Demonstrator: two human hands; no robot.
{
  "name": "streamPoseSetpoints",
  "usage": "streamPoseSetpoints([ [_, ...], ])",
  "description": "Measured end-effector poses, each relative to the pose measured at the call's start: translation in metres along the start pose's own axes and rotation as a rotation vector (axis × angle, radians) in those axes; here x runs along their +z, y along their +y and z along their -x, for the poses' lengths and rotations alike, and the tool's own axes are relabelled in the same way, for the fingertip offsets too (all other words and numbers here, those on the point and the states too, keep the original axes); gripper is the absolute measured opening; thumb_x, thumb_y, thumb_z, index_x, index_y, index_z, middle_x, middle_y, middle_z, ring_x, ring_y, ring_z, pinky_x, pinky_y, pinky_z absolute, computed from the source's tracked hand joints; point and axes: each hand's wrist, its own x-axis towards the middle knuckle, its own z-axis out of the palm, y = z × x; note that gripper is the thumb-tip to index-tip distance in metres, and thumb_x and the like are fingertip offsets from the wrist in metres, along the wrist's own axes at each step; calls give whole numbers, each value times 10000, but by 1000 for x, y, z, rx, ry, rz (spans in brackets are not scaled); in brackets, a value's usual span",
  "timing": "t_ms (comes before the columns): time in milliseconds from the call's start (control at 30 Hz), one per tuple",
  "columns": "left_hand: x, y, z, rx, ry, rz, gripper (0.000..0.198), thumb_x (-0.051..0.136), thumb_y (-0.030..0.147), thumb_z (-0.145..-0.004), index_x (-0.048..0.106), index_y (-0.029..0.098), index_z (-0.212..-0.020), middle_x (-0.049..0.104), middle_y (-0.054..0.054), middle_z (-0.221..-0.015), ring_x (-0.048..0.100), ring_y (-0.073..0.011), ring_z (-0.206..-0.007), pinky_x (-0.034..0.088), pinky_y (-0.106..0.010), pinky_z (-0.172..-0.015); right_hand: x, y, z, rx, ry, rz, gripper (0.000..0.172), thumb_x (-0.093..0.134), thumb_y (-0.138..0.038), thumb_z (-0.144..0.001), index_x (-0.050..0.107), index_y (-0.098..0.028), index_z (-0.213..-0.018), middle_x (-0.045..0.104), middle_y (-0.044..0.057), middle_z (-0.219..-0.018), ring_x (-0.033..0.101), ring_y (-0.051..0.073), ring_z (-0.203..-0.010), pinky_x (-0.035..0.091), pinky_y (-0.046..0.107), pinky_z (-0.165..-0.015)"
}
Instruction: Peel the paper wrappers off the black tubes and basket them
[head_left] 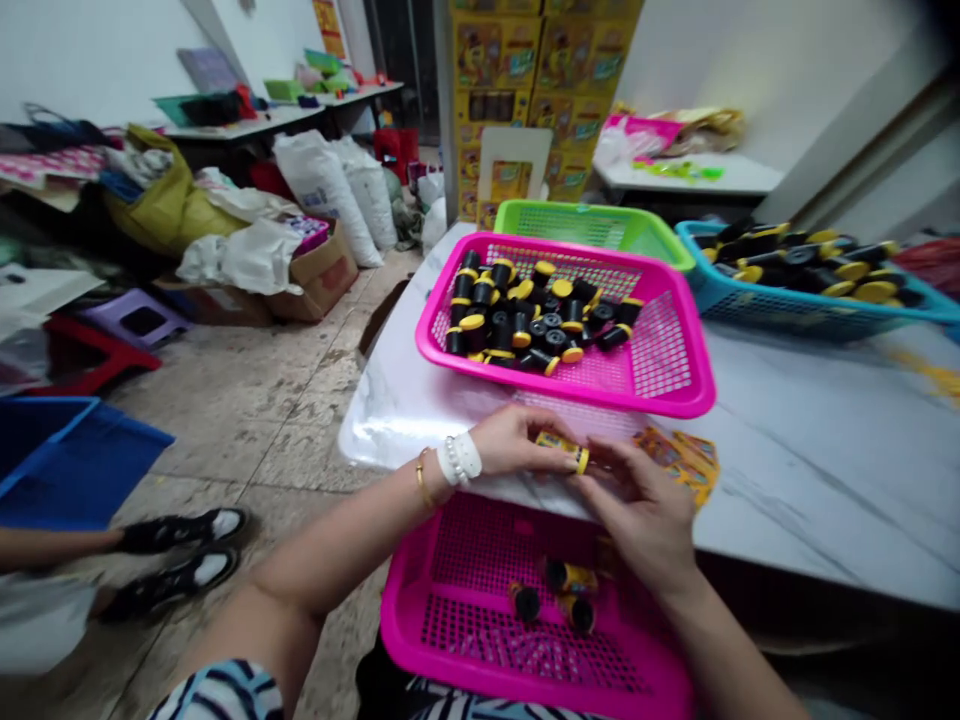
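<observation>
Between my hands is a small canister (pixel 564 449) with a yellow cap and a printed yellow label, lying on its side. My left hand (pixel 517 440) pinches it from the left. My right hand (pixel 637 500) is curled at its capped end; whether those fingers grip it is unclear. Just right of my hands, a pile of orange printed labels (pixel 686 465) lies on the table. Behind stands a pink basket (pixel 562 388) of black canisters (pixel 521 320) with yellow caps. Below the table edge, a second pink basket (pixel 480 640) holds several labelled canisters (pixel 579 612).
A green basket (pixel 592 225) and a blue basket (pixel 817 315) of black canisters stand farther back on the marbled table (pixel 810 450). Stacked yellow cartons (pixel 536 100) rise behind. On the left are a blue bin (pixel 67 470), another person's shoes (pixel 187 560), sacks (pixel 326 190) and boxes.
</observation>
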Motion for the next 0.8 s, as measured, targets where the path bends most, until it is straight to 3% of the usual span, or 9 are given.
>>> streamPoseSetpoints([
  [100, -4, -4, -5, -54, 24, -37, 404, 762, 407, -815, 667, 124, -1088, 677, -43, -767, 601, -128, -557, 492, -263, -515, 5, 7, -2, 21, 36, -42, 260, 742, -264, -872, 686, -246, -1125, 744, 67, -1058, 742, 219, -940, 637, 388, -876],
  [200, -5, -6, 1, -50, 36, -56, 376, 780, 400, -800, 670, 123, -1029, 661, -26, -739, 606, -127, -588, 508, -267, -574, 8, 2, -5, -2, 33, 5, 189, 769, -267, -844, 724, -247, -1026, 752, 59, -991, 734, 222, -919, 636, 390, -864],
  [367, 0, -5, 7, 57, 68, -117, 310, 801, 331, -785, 690, 147, -1010, 667, -27, -866, 600, -117, -670, 507, -253, -641, 11, -4, -6, 275, 47, -355, 252, 837, -368, -771, 731, -224, -948, 789, 50, -911, 777, 217, -770, 679, 364, -774],
  [433, 2, -4, 6, 81, 60, -125, 334, 815, 350, -774, 694, 153, -1014, 672, -37, -908, 609, -123, -687, 513, -249, -632, 11, -3, -4, 309, 44, -444, 273, 841, -377, -761, 735, -216, -954, 794, 58, -915, 782, 226, -779, 681, 370, -774],
  [500, 3, -3, 5, 60, 41, -129, 397, 815, 400, -776, 688, 159, -1066, 678, -35, -874, 617, -127, -650, 515, -246, -595, 9, -2, -4, 229, 70, -372, 236, 819, -334, -788, 747, -223, -983, 787, 58, -937, 775, 219, -823, 667, 376, -810],
  [567, 4, -1, 4, 8, 60, -131, 456, 751, 480, -832, 658, 164, -1147, 646, 0, -712, 587, -119, -530, 476, -229, -510, 7, -2, -4, 102, 119, -243, 213, 796, -271, -807, 754, -239, -1014, 779, 53, -970, 756, 215, -887, 643, 388, -858],
  [667, 4, 0, 2, -30, 118, -144, 438, 668, 540, -885, 655, 156, -1094, 561, 44, -571, 492, -91, -414, 377, -197, -432, 6, -2, -4, 26, 155, -150, 206, 799, -241, -794, 763, -251, -997, 781, 46, -962, 740, 225, -915, 625, 404, -870],
  [800, 4, -1, 3, 25, 105, -132, 395, 767, 487, -812, 680, 149, -998, 622, 12, -712, 516, -83, -520, 411, -206, -519, 11, -1, -4, 252, 65, -328, 219, 829, -332, -772, 776, -238, -962, 797, 55, -942, 762, 221, -816, 645, 391, -816],
])
